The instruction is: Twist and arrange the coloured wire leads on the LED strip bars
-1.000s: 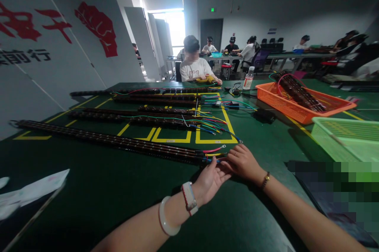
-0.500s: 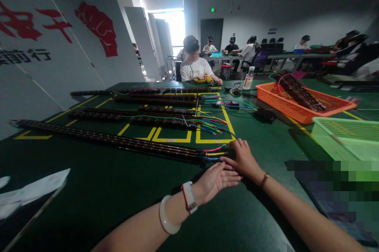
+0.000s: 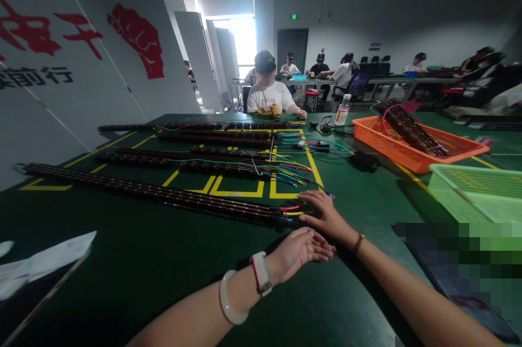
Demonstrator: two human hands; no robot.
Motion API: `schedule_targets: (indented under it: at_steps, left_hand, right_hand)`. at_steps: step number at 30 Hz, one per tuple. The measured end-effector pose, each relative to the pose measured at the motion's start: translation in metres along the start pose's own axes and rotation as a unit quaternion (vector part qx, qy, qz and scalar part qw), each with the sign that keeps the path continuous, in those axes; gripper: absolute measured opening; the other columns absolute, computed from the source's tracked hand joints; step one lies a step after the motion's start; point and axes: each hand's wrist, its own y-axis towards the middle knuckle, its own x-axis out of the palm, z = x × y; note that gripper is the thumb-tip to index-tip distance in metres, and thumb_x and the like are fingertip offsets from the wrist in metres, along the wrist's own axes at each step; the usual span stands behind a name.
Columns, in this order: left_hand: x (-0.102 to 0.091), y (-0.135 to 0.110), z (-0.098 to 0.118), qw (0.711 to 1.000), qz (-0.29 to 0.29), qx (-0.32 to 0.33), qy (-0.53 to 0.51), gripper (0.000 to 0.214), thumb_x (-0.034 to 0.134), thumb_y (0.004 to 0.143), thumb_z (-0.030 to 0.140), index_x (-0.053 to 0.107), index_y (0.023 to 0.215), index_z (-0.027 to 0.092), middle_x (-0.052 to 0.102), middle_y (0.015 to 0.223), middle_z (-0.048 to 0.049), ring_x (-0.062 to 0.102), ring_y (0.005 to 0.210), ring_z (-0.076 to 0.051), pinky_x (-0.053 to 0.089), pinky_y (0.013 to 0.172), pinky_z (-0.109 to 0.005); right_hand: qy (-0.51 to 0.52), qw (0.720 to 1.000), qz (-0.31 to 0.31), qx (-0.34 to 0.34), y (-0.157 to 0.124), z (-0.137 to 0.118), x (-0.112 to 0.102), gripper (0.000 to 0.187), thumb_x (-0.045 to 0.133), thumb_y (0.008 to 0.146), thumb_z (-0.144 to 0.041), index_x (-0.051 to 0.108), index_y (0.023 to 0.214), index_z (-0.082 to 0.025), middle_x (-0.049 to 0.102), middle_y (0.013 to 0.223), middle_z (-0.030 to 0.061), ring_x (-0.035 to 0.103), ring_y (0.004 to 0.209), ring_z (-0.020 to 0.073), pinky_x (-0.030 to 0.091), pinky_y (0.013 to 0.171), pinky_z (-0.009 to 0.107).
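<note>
Right hand [image 3: 322, 214]: fingers spread apart; contact, cannot tell. Left hand [image 3: 297, 254]: just beside, palm-up, loosely uncurled, nothing visible in it. Green worktop [image 3: 163, 271] carries long dark bundle [image 3: 163, 190]; coloured leads [image 3: 292, 213] at its right end, under right hand. Probably best: steady bundle, avoid tugging. Wall lettering [image 3: 51, 76] reads "前行"; bottle label [image 3: 342, 116] illegible.

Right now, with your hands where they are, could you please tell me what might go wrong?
1. The right hand is spread at the wire end of the nearest long dark bundle, so its fingers could snag or bend the red wire or the yellow wire.
2. A blue wire from beyond runs close by those fingers in view, and might be brushed aside.
</note>
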Motion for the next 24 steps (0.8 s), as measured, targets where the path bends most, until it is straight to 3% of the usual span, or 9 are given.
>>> schedule_targets:
  at_steps: [5, 9, 14, 19, 24]
  left_hand:
    - [0.002, -0.001, 0.001, 1.000, 0.007, -0.006, 0.003, 0.025, 0.042, 0.089, 0.028, 0.057, 0.084, 0.009, 0.068, 0.089, -0.0174, 0.066, 0.083, -0.021, 0.044, 0.082, -0.036]
    - [0.004, -0.002, 0.003, 1.000, -0.001, -0.004, 0.000, 0.024, 0.044, 0.089, 0.028, 0.058, 0.084, 0.009, 0.068, 0.090, -0.0174, 0.066, 0.082, -0.021, 0.044, 0.083, -0.036]
    - [0.006, -0.003, 0.006, 1.000, 0.000, -0.015, -0.002, 0.028, 0.041, 0.090, 0.028, 0.060, 0.084, 0.008, 0.068, 0.090, -0.0173, 0.065, 0.082, -0.020, 0.044, 0.083, -0.036]
    - [0.004, 0.000, 0.007, 0.999, -0.003, -0.044, -0.022, 0.040, 0.038, 0.091, 0.036, 0.062, 0.088, 0.004, 0.067, 0.094, -0.0201, 0.065, 0.087, -0.021, 0.041, 0.090, -0.037]
    - [0.003, 0.001, 0.008, 0.997, 0.023, -0.054, -0.053, 0.048, 0.035, 0.091, 0.045, 0.055, 0.105, 0.003, 0.066, 0.093, -0.0196, 0.065, 0.087, -0.022, 0.038, 0.096, -0.043]
  right_hand:
    - [-0.045, 0.997, -0.054, 0.009, 0.005, -0.006, 0.008, 0.033, 0.062, 0.080, -0.048, 0.066, 0.101, -0.024, 0.067, 0.091, 0.0054, 0.055, 0.088, 0.0209, 0.040, 0.082, 0.037]
    - [0.006, 0.994, -0.096, 0.048, 0.010, -0.005, 0.006, 0.033, 0.064, 0.077, -0.049, 0.067, 0.082, -0.017, 0.065, 0.076, 0.0035, 0.056, 0.072, 0.0168, 0.041, 0.068, 0.029]
    - [0.055, 0.983, -0.150, 0.091, 0.012, -0.005, 0.004, 0.034, 0.062, 0.078, -0.049, 0.066, 0.077, -0.015, 0.064, 0.068, 0.0013, 0.054, 0.059, 0.0135, 0.038, 0.052, 0.023]
    - [0.022, 0.993, -0.111, 0.039, 0.010, -0.008, 0.003, 0.029, 0.066, 0.077, -0.043, 0.068, 0.084, -0.015, 0.068, 0.077, 0.0050, 0.059, 0.067, 0.0155, 0.042, 0.062, 0.025]
    - [-0.069, 0.995, -0.058, -0.034, 0.007, -0.014, 0.005, 0.015, 0.062, 0.082, -0.030, 0.069, 0.078, -0.018, 0.067, 0.070, 0.0036, 0.056, 0.067, 0.0149, 0.040, 0.065, 0.026]
